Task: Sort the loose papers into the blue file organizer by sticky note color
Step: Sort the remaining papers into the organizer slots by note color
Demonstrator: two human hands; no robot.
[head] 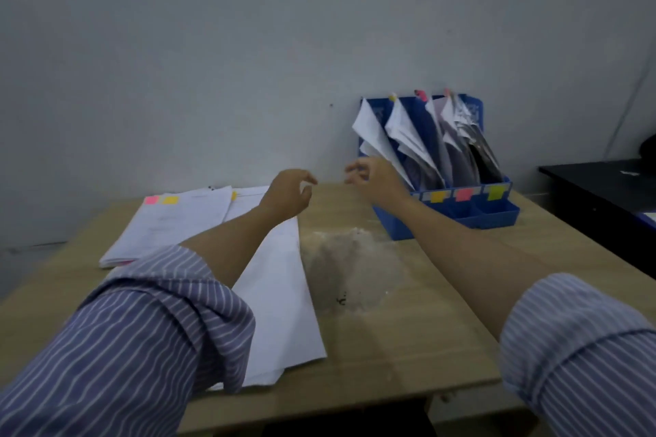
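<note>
A: Nearest the camera, what's cut off?

B: Both rolled-up striped sleeves (135,341) run out of the bottom edge, and the left forearm covers part of the loose papers (280,298), smooth white sheets lying flat on the wooden table (390,341). Beside them the tabletop has a pale, dusty, scuffed patch (351,270).

A: And further back?

B: A second stack of papers (170,220) lies at the table's left, carrying a pink sticky note (151,200) and a yellow one (170,200) at its far edge. Its print is too blurred to read.

A: The hands?

B: The left hand (287,193) hovers above the far end of the loose sheets, fingers loosely curled, holding nothing. The right hand (372,176) is raised just in front of the blue file organizer (497,215), fingers also loosely curled and empty; motion blur softens the fingertips, and I cannot tell whether it touches the nearest filed sheet.

A: The organizer itself?

B: Rigid blue plastic, slanted slots against the grey wall (213,64), with bent white sheets (401,131) drooping out. Yellow (438,196), pink (463,194) and green (495,192) labels mark its front. Its rightmost slots are dark and hard to make out. A black surface (603,184) is cut off at the right.
</note>
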